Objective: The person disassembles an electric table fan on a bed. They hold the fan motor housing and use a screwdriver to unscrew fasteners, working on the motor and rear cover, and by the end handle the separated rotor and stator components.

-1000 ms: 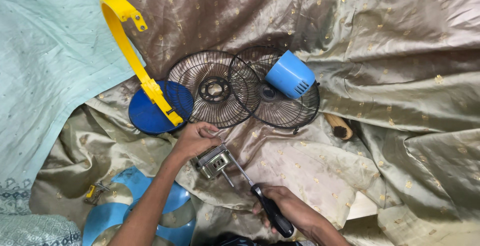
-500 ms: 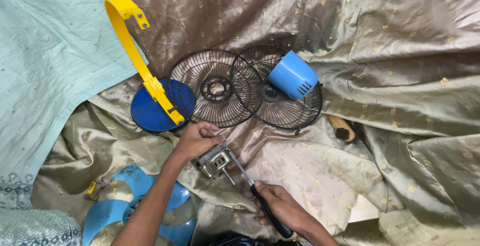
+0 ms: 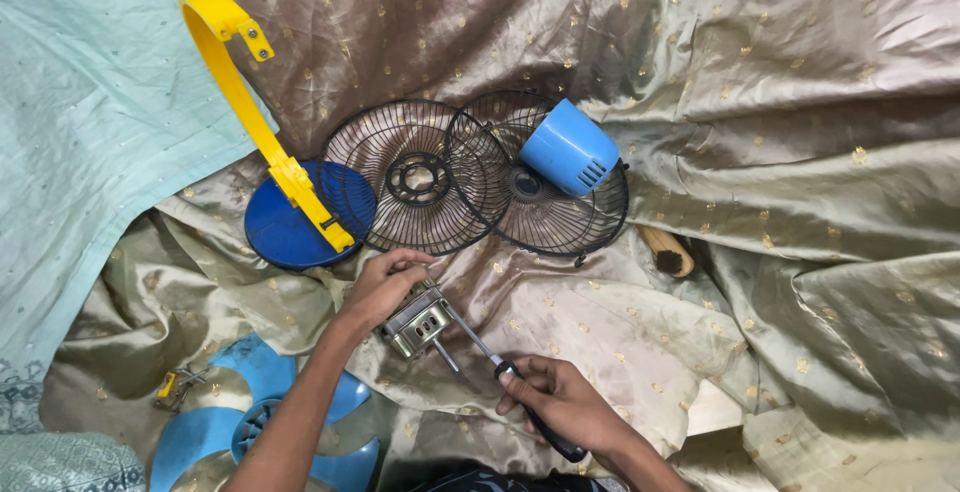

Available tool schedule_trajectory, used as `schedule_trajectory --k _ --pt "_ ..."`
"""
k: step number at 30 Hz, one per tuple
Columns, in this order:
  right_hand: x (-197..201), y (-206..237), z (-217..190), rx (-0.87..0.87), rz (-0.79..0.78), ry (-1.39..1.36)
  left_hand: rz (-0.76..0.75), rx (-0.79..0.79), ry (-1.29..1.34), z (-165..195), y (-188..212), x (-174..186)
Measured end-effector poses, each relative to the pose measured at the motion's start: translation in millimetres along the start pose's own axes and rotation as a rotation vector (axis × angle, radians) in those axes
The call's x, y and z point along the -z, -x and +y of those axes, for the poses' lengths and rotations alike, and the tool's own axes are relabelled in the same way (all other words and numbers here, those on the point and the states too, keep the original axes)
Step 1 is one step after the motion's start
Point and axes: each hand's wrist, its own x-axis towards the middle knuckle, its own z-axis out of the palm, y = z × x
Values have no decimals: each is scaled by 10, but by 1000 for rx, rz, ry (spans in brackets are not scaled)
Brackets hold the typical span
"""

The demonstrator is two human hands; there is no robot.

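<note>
The left hand (image 3: 385, 287) closes over the motor (image 3: 418, 320), pinning it steady on the cloth (image 3: 620, 332) just below the 2 grilles (image 3: 470, 177); the right hand (image 3: 565, 407) wraps the screwdriver (image 3: 510, 377), its tip angled into the motor.

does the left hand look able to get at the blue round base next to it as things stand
Probably yes. The left hand grips the small metal motor, so it would have to let go first. The blue round base lies close on the cloth, with nothing between them; only the yellow bracket rests on it.
</note>
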Motion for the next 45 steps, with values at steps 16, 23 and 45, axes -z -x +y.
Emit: schedule_trajectory --k 16,23,45 --pt "61 -66 -54 -62 16 -5 242 162 -359 237 38 -129" --pt "163 -24 -130 -24 -94 3 141 -51 50 -74 5 -22" --pt "193 -52 -102 76 -92 21 211 29 -83 -34 38 -72"
